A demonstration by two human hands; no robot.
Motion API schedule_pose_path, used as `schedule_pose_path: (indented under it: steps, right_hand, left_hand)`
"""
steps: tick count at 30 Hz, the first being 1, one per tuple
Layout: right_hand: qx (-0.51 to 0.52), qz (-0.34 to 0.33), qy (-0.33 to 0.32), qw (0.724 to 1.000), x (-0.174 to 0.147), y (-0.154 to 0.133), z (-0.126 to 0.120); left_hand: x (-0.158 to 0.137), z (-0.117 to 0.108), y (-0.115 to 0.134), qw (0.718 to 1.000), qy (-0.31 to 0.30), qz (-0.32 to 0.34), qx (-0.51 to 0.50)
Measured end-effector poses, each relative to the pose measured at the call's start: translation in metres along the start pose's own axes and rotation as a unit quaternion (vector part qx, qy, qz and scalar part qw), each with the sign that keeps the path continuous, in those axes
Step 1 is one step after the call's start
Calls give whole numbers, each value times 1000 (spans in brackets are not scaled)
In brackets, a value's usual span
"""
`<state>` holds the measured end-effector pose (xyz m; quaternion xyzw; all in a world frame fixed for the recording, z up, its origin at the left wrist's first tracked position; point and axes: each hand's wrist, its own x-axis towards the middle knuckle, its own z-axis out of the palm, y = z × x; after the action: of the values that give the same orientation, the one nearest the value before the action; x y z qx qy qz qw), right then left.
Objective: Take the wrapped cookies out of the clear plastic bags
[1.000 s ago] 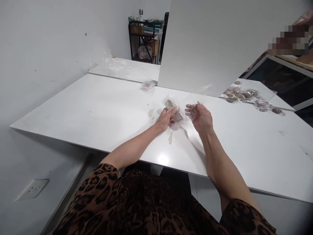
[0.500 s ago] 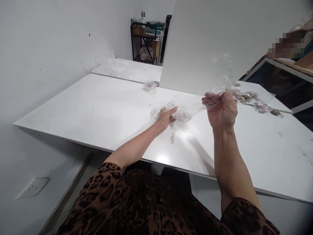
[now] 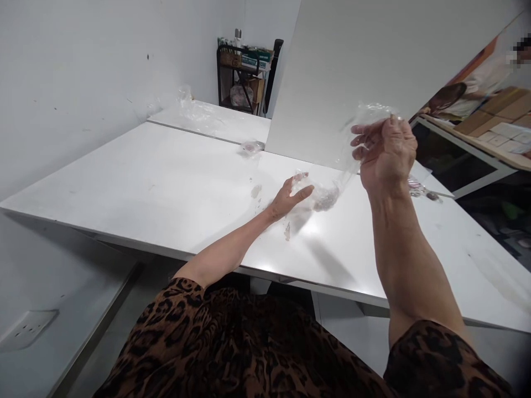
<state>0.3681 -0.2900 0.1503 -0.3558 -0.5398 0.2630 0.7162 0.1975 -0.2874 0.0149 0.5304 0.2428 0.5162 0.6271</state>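
Note:
A clear plastic bag [image 3: 327,198] stretches down from my right hand [image 3: 388,149], which pinches its upper end above the table. Small things are bunched in the bag's lower end, but their kind is too blurred to tell. Beside that lower end is my left hand [image 3: 292,196], thumb and fingers apart, its fingertips close to or touching the film. Behind my right wrist, several small wrapped items [image 3: 427,193] lie on the white table [image 3: 186,182], partly hidden by the arm.
Another small clear packet [image 3: 251,147] lies by the foot of an upright white panel [image 3: 332,83]. Crumpled clear film [image 3: 194,110] sits at the back left. A dark shelf cart [image 3: 238,72] stands beyond. Cardboard boxes [image 3: 504,116] and a person are at the far right.
My right hand has risen and moved slightly right, drawing the bag up. The left hand has loosened its grip, its fingers now apart. The view has shifted to the right.

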Motion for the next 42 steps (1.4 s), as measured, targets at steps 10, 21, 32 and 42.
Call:
schedule_pose_path:
  steps: [10,21,32,42]
  right_hand:
    - [-81,-13,61,995,-1,-2,-2]
    - [-6,146,-6,989,-22,-30,25]
    - [81,116,-12,990,-37,-14,42]
    - [-40,253,-2,967,-72,34,-2]
  left_hand:
    - [18,-14,30,953,276,118,49]
    - [-20,0,40,985,148,51,-74]
    - [-54,2,52,895,62,-49,439]
    - [-35,-36,55,962,147,-225,56]
